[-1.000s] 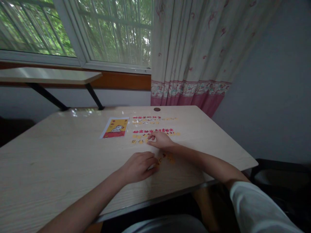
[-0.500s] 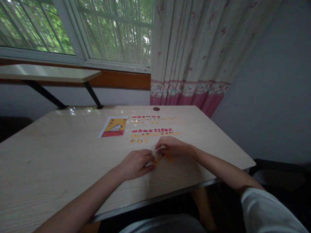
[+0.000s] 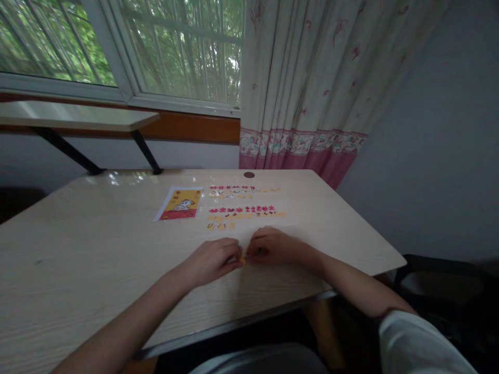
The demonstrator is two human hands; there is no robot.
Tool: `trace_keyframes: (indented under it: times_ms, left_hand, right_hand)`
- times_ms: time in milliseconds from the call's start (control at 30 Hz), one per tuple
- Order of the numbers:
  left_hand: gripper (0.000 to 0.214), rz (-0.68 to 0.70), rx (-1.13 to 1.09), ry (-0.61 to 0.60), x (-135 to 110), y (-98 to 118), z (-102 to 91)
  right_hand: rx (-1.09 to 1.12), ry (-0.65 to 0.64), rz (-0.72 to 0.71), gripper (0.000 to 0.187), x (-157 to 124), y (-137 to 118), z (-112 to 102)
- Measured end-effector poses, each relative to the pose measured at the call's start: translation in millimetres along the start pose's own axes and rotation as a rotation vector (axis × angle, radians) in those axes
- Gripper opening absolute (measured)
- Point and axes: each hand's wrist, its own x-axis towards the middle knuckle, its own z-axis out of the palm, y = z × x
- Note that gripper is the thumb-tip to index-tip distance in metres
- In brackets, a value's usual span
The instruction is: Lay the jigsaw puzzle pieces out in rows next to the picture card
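Note:
My left hand (image 3: pixel 213 262) and my right hand (image 3: pixel 275 246) meet low over the table, fingertips almost touching. Between them shows a small yellow puzzle piece (image 3: pixel 244 260), pinched by the left thumb and fingers. The right hand's fingers are curled together at the piece's other side; its grip is partly hidden. Just beyond the hands lie several yellow pieces (image 3: pixel 221 226) in a short row. Farther back are rows of red pieces (image 3: pixel 241 210) and more yellow ones (image 3: pixel 265 214), with another red row (image 3: pixel 232 187) behind.
A picture card (image 3: pixel 180 204) with a white dog on yellow and red lies left of the rows. The wooden table (image 3: pixel 97 249) has a raised shelf (image 3: pixel 78 117) at back left. A curtain (image 3: pixel 296 104) hangs behind, and a dark chair (image 3: pixel 440 280) stands at right.
My hands have drawn together, the right one moving toward me and its fingers closing. The yellow pieces that showed between and under the hands are now mostly covered, one showing at the fingertips.

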Motion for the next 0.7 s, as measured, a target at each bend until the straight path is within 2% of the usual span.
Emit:
trace_keyframes:
  times_ms: [167, 333, 533, 700]
  left_hand:
    - [0.020, -0.054, -0.004, 0.011, -1.2, -2.2, 0.1]
    - [0.020, -0.049, -0.013, 0.033, -0.5, -1.5, 0.2]
    - [0.017, -0.117, -0.045, 0.045, -0.6, 1.3, 0.5]
    - [0.013, -0.134, -0.092, 0.047, -0.9, 0.9, 1.5]
  right_hand:
    - [-0.014, 0.018, 0.039, 0.017, 1.3, -7.9, 8.7]
    - [0.018, 0.038, 0.208, 0.011, 7.3, -20.0, 8.1]
    - [0.129, 0.056, 0.301, 0.006, 10.4, -23.3, 10.4]
    - [0.216, 0.015, 0.370, 0.006, 10.5, -25.6, 10.7]
